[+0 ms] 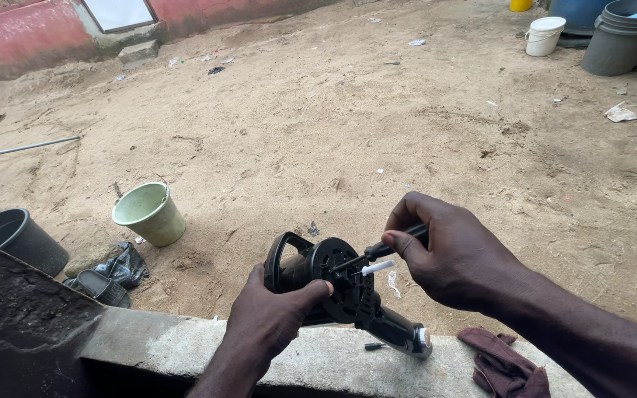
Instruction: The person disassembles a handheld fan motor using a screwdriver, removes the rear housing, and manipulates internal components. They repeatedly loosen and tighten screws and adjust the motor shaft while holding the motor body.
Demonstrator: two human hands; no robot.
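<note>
1. Head view: a pale green bucket [149, 214] tilts on sandy ground, seemingly empty; a black tub [18, 237] sits left.
2. Left hand [267, 320] fingers grasp the black plastic blower [333, 284] above the rough concrete ledge [318, 357].
3. Right hand [455, 254] fingers clench a screwdriver [388, 247] against the blower's round vented face.

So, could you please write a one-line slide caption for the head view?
Left hand steadies a black power tool on a concrete ledge while the right hand works a screwdriver into it.

Both forearms are bare, with no sleeves or gloves.
</note>
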